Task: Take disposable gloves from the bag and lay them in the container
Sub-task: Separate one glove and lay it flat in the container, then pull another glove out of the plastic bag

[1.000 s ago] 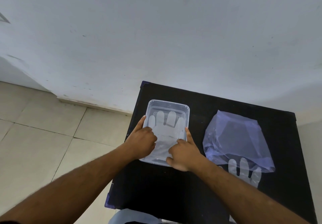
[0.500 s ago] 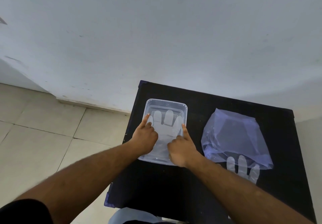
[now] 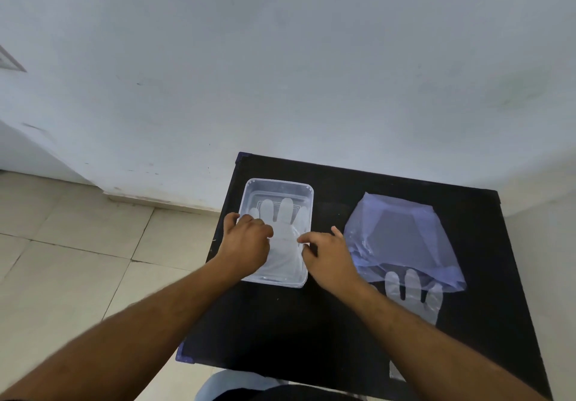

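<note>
A clear plastic container stands on the left part of the black table. A translucent glove lies flat inside it, fingers pointing away from me. My left hand rests on the glove's left side with bent fingers and its thumb outside the container's left wall. My right hand hovers between container and bag, fingers apart, holding nothing. The bluish plastic bag lies to the right. Another glove sticks out of the bag's near opening.
The table stands against a white wall, with tiled floor to its left. A scrap of clear plastic lies at the table's near edge. A pale rounded object shows below the front edge.
My right hand has lifted off the glove in the container and moved right toward the bag. My left hand's fingers have curled in and stayed at the container's left side.
</note>
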